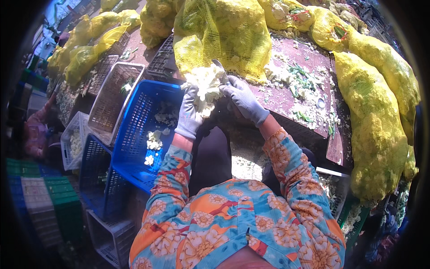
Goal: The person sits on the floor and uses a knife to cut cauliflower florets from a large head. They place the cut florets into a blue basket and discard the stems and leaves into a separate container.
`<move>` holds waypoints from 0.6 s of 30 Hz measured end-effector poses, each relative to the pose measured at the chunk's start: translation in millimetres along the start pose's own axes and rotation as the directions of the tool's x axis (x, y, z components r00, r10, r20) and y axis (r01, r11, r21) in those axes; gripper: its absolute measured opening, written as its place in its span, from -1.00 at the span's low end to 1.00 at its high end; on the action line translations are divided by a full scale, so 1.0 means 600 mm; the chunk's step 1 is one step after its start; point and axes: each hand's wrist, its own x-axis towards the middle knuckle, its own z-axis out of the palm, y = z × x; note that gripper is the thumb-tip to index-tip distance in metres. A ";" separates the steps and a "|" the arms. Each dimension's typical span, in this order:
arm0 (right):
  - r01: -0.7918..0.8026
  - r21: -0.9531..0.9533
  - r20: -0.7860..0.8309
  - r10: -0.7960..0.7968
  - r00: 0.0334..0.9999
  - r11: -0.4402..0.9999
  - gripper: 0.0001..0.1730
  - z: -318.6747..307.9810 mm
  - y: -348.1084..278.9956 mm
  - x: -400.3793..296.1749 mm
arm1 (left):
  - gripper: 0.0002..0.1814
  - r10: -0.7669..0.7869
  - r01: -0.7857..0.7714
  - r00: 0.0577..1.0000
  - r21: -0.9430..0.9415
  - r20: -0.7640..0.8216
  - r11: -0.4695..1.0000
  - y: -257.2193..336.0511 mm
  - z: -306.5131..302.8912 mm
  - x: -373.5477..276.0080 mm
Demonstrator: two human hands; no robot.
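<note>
My left hand (189,112), in a grey work glove, holds a piece of white cauliflower (205,85) in front of me. My right hand (242,97), gloved the same way, grips a knife (219,64) whose blade shows at the cauliflower's upper right edge; its handle is hidden in the fingers. Just beyond the hands stands a large yellow mesh sack (231,40). At the left, below the sack, is a blue plastic crate (129,131) with several cauliflower florets (154,140) on its bottom.
Cauliflower crumbs and green leaf scraps (299,75) lie on the reddish board (282,53) at the right, beside a small round metal item (320,103). Filled yellow mesh sacks (376,127) line the right. More crates (112,97) stand left. Another person (36,129) is at the far left.
</note>
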 end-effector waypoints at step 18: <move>0.658 -0.657 0.603 -0.266 0.752 0.368 -0.14 0.360 0.059 0.059 | -0.49 0.391 -0.324 0.910 0.347 -0.140 0.880 0.250 -0.134 -0.291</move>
